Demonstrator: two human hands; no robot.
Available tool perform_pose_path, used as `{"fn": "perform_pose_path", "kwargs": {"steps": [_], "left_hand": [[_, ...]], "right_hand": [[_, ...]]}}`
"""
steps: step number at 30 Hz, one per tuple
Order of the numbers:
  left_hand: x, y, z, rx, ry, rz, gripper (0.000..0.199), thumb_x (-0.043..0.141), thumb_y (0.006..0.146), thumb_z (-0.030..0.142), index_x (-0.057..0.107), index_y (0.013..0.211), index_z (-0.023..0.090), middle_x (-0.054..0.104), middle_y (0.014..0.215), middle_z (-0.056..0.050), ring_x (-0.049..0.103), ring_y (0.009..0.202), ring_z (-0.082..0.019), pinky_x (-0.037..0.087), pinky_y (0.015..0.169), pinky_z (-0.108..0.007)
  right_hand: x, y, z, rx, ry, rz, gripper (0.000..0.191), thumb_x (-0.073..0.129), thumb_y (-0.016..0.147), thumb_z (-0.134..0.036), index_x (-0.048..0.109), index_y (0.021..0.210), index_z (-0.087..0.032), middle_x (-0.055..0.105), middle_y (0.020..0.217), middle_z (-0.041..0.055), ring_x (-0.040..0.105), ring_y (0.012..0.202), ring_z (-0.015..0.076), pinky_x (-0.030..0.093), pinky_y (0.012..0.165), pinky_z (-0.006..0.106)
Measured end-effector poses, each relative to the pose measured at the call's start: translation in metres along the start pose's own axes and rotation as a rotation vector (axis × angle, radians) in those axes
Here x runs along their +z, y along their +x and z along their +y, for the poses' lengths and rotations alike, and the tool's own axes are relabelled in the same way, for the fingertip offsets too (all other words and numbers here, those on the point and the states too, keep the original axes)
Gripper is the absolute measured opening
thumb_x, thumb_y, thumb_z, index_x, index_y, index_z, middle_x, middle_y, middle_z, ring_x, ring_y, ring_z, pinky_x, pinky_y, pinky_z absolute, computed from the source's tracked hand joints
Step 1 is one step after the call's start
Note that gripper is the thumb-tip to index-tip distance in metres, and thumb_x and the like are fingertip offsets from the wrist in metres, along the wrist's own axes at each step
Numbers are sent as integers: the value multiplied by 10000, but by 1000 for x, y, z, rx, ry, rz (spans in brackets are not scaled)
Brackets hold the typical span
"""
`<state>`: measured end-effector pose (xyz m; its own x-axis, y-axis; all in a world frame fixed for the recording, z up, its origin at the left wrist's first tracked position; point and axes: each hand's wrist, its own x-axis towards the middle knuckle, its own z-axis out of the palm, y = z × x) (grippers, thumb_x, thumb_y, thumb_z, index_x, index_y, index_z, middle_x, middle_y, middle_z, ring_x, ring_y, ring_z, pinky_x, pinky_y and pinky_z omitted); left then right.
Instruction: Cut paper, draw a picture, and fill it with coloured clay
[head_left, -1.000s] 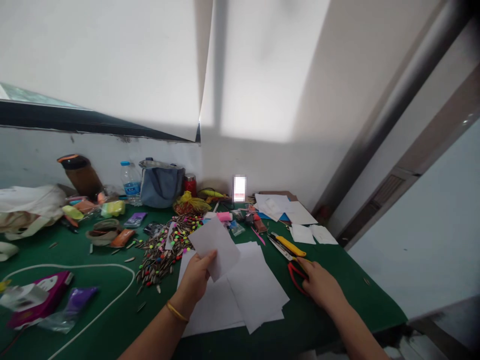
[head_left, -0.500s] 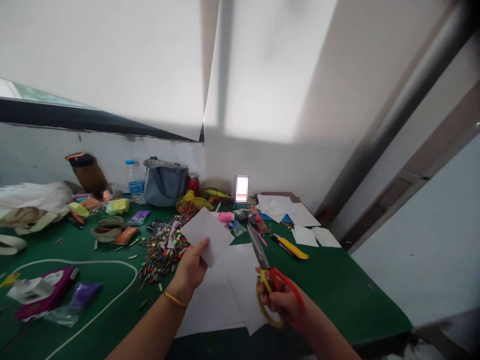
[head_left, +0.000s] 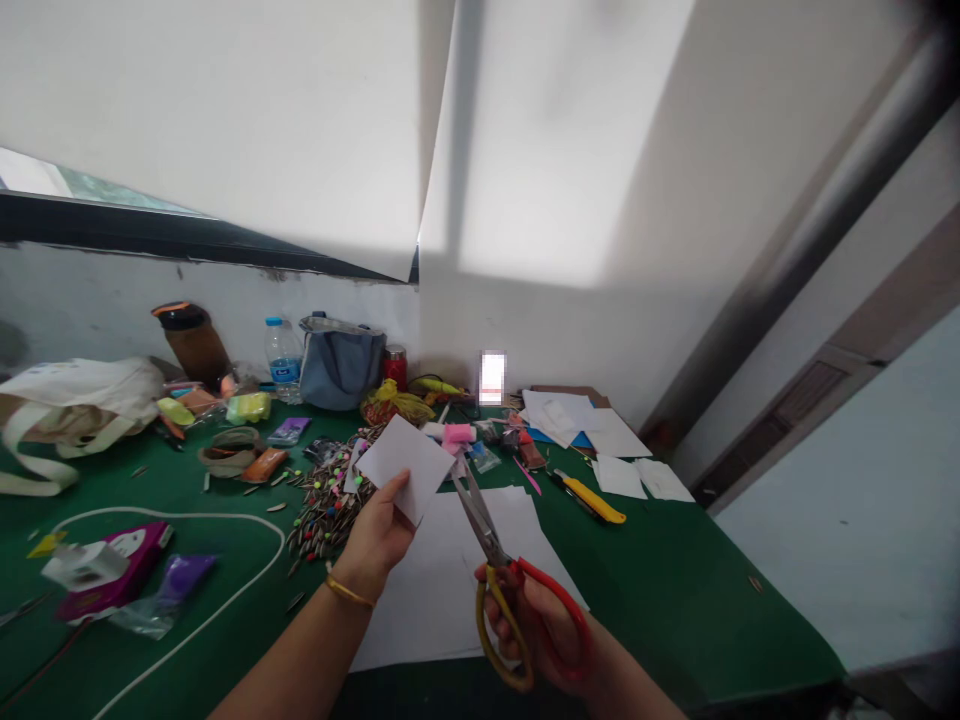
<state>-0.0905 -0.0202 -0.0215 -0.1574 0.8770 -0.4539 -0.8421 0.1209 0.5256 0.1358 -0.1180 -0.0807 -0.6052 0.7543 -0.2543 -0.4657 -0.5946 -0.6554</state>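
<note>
A small square of white paper [head_left: 409,462] is pinched in my left hand [head_left: 384,525], thumb on top, one corner pointing up. My right hand [head_left: 529,625] grips a pair of scissors [head_left: 491,550] with one yellow and one red handle. The scissor blades are slightly parted, and their tips lie close to the paper's right corner; I cannot tell whether they touch it. Larger white sheets [head_left: 442,600] lie on the green table beneath both hands. Left of the paper spreads a pile of sunflower seeds [head_left: 322,520] mixed with small coloured pieces.
A yellow utility knife [head_left: 592,498] lies right of the scissors, with white papers [head_left: 619,475] behind it. A lit phone [head_left: 493,378] stands at the back by a blue-grey bag [head_left: 341,365] and a water bottle [head_left: 283,362]. A white cable [head_left: 247,517] curves across the left side.
My right hand has brought the scissors leftward, closer to the paper, and the blades have parted. My left hand still holds the paper in nearly the same place. The view has shifted slightly.
</note>
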Motion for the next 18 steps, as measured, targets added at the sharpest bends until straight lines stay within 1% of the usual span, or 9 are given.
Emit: {"fn": "perform_pose_path", "kwargs": {"steps": [3, 7, 11, 14, 16, 18], "left_hand": [[0, -1, 0, -5, 19, 5, 392, 628, 829, 56, 630, 1189, 211, 763, 798, -23, 721, 657, -163, 586, 630, -249], [-2, 1, -1, -4, 46, -10, 400, 629, 825, 59, 626, 1198, 203, 762, 813, -29, 722, 663, -165, 591, 666, -267], [-6, 1, -4, -28, 70, -64, 368, 617, 833, 71, 627, 1186, 171, 761, 822, -47, 729, 693, -186, 601, 720, -309], [-9, -1, -8, -45, 126, -104, 331, 631, 822, 81, 637, 1148, 137, 760, 844, -70, 733, 733, -207, 601, 762, -340], [-11, -2, -13, -26, 174, -132, 309, 645, 808, 82, 646, 1114, 124, 761, 861, -81, 734, 749, -214, 599, 779, -348], [-13, -3, -17, 26, 211, -173, 311, 664, 793, 88, 650, 1101, 128, 762, 890, -86, 734, 779, -223, 595, 791, -349]], "right_hand": [[0, -2, 0, -5, 16, 0, 570, 668, 807, -547, 587, 1218, -159, 586, 899, 63, 531, 704, 124, 365, 609, 238], [1, -4, 0, 38, 33, 6, 574, 651, 813, -569, 592, 1216, -164, 588, 890, 60, 536, 693, 124, 372, 611, 243], [7, -5, -3, 17, 40, -7, 573, 641, 821, -556, 588, 1221, -150, 590, 900, 63, 539, 713, 127, 376, 623, 241], [15, -6, -7, -11, 59, -46, 611, 635, 806, -589, 582, 1222, -144, 591, 921, 70, 538, 753, 139, 387, 641, 244], [20, -6, -10, -16, 78, -73, 635, 622, 801, -614, 573, 1227, -147, 589, 934, 73, 534, 765, 143, 394, 651, 248], [24, -7, -11, -17, 90, -78, 635, 602, 811, -623, 564, 1232, -148, 582, 937, 73, 531, 765, 145, 400, 659, 257]]}}
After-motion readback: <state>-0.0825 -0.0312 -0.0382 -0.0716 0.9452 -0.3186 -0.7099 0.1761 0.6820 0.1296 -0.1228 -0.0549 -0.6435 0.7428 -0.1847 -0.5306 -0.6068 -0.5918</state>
